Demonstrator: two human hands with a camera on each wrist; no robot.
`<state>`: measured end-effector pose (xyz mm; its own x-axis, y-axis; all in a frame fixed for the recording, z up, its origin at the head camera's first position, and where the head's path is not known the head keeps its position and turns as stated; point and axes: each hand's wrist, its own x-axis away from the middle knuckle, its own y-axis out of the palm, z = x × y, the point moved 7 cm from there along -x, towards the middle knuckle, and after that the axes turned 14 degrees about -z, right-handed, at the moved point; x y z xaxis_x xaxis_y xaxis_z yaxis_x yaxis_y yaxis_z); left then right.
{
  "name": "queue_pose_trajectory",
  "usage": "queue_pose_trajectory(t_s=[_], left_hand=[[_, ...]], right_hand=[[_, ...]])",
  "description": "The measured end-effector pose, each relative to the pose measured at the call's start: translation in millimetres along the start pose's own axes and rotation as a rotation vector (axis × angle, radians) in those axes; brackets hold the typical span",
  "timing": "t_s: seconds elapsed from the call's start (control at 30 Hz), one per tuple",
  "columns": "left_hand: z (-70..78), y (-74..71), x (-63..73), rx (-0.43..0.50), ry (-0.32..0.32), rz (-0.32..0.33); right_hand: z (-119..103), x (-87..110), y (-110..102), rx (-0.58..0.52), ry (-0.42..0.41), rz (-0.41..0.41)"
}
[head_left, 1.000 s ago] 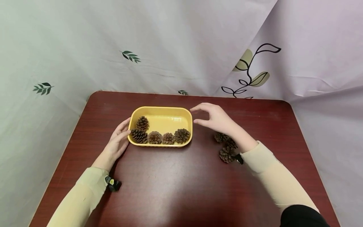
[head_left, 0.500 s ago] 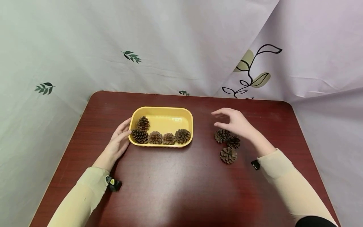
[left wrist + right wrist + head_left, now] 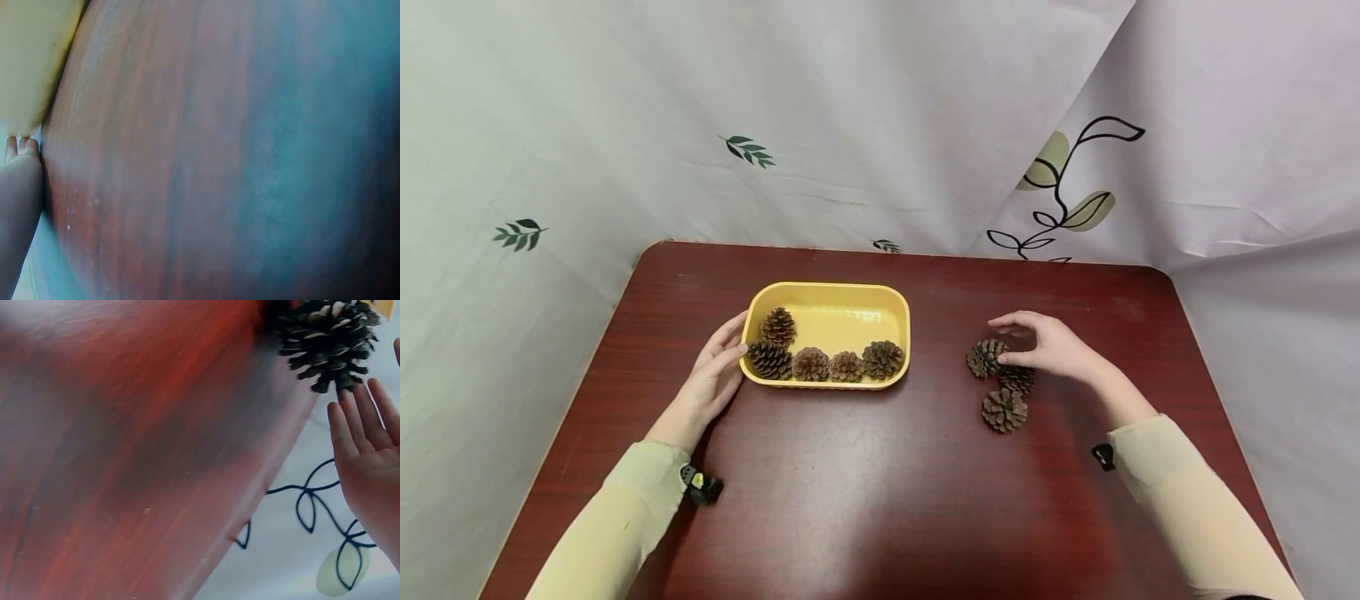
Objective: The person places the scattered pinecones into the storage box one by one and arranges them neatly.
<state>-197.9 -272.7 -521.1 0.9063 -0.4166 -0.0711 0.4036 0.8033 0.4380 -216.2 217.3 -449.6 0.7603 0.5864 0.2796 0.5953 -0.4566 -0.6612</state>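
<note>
A yellow plastic tray (image 3: 850, 310) with rounded corners sits on the table, with several brown pine cones (image 3: 811, 364) along its left and near sides. At its left end my left hand (image 3: 709, 379) holds it, thumb on the rim and fingers against the outer wall. My right hand (image 3: 1054, 346) is over a group of three loose pine cones, fingers spread apart from the thumb and nothing gripped. Its thumb overlaps the cones at the back, one left (image 3: 985, 358) and one right (image 3: 1018, 379); the third cone (image 3: 1004, 411) lies nearer me. In the right wrist view the fingertips come close to a pine cone (image 3: 328, 340).
The dark red wooden table (image 3: 880, 475) has rounded far corners. Behind it hangs a pale curtain (image 3: 880, 125) printed with leaves. A small black camera (image 3: 702, 486) is worn on the left wrist, another (image 3: 1102, 457) on the right.
My right hand has moved right, away from the tray's right end, then lowered toward the loose pine cones. The left hand and the tray have stayed in place.
</note>
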Motion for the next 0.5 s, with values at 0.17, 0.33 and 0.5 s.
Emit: queue_pose_trajectory(t_s=[0.17, 0.33, 0.5], left_hand=[[0.6, -0.1, 0.7, -0.006, -0.006, 0.004], [1.4, 1.3, 0.7, -0.004, -0.012, 0.010], [1.8, 3.2, -0.1, -0.008, -0.017, 0.009]], right_hand=[[8.0, 1.5, 3.8, -0.011, -0.012, -0.008], [15.0, -0.1, 8.4, -0.034, -0.002, -0.034], [17.7, -2.8, 13.1, -0.043, -0.008, -0.054]])
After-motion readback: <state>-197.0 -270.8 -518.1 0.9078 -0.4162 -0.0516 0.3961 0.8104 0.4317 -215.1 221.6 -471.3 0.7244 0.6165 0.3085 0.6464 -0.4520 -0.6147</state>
